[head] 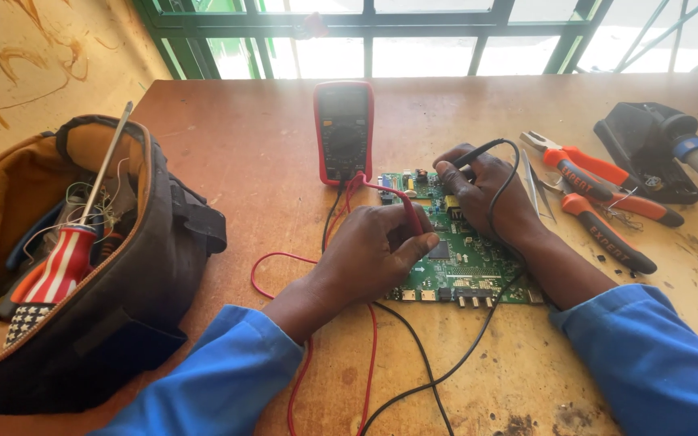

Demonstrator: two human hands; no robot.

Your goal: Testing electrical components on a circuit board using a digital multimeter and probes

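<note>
Circuit board [466,262] under both hands — L [373,250], R [486,190].

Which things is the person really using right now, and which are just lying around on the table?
In use:
- green circuit board
- red probe, held in the left hand
- black probe, held in the right hand
- red multimeter, wired to both probes

Just lying about:
- orange-handled pliers
- tweezers
- soldering iron stand
- tool bag with a striped screwdriver
</note>
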